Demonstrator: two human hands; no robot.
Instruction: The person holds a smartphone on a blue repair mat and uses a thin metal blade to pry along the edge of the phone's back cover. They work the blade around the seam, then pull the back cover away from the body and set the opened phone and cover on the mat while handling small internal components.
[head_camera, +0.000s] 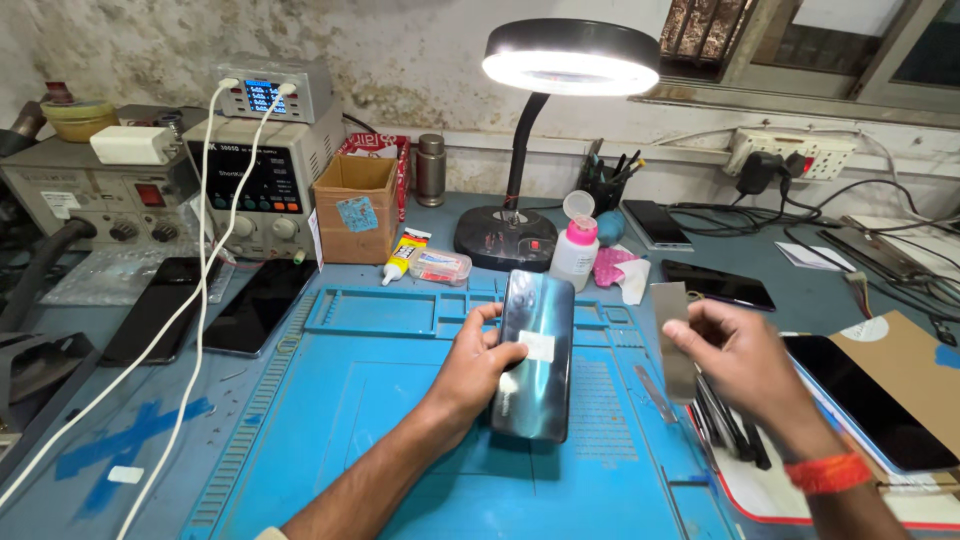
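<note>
While left hand (470, 365) holds phone (535, 355), white sticker (537, 346) shows.

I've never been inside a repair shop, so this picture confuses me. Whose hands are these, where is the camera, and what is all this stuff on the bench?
The one picture comes from a camera worn on a person's head, looking down at their own two bare hands over a workbench.

The left hand holds a dark, glossy phone back side up, above a blue work mat. The right hand pinches a thin grey sheet; the hand is blurred.

Behind them stand a lit ring lamp, a small white bottle with a pink cap, a cardboard box and a glue tube. At the left are bench instruments with knobs and displays, with white cables trailing down. More phones lie flat around the mat.
</note>
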